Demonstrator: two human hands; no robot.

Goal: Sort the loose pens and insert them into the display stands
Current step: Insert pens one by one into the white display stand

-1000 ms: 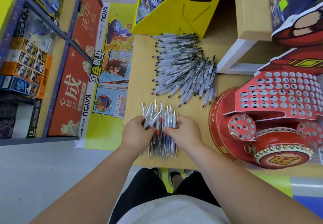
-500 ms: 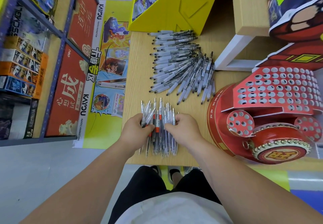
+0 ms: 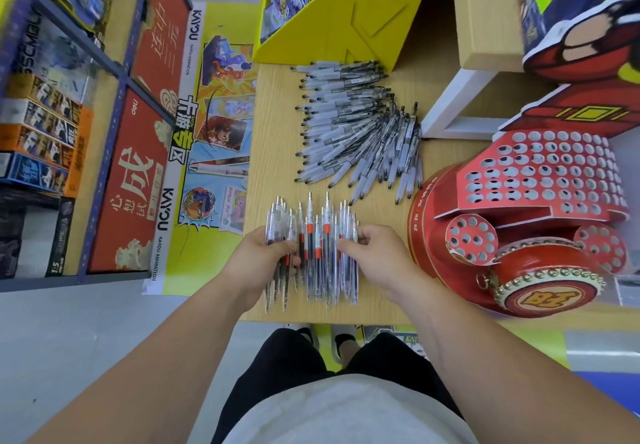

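Clear pens (image 3: 322,249) lie in a row at the near edge of the worktop (image 3: 277,124), long axes running near edge to far edge, silver ends pointing away from me. Left grip (image 3: 258,263) is curled round a bunch on the row's left side; right grip (image 3: 377,256) has its fingers curled onto the right flank. Judged light, stiff and slick plastic that rolls and fans easily, so best squeezed mid-barrel as a bundle. Frosted pens (image 3: 353,131) are heaped toward the far edge, and the red display stand (image 3: 540,180) sits at the right edge.
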